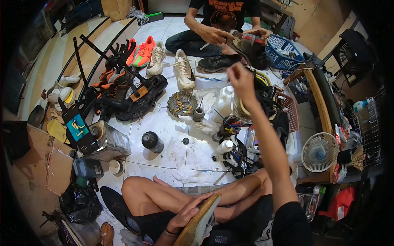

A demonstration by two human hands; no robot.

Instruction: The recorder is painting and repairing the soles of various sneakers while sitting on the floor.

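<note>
A grey shoe with a tan rubber sole (200, 224) is being gripped by the left hand (186, 213), fingers wrapped over its sole, above the crossed legs. The right hand (241, 78) is being raised, fingers pinched closed, over the tiled floor (164, 123).

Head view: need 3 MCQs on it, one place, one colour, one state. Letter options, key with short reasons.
1. Where is the left hand?
A. on the shoe in the lap
B. on the fan
C. on the black bottle

2. What colour is the basket beside the other person?
A. red
B. blue
C. yellow

3. How is the right hand?
A. flat on the floor
B. gripping the fan
C. raised, fingers pinched

Key: 1 A, fingers curl over the shoe's sole edge. 2 B, blue lattice walls. 3 C, it is held up over the clutter.
</note>
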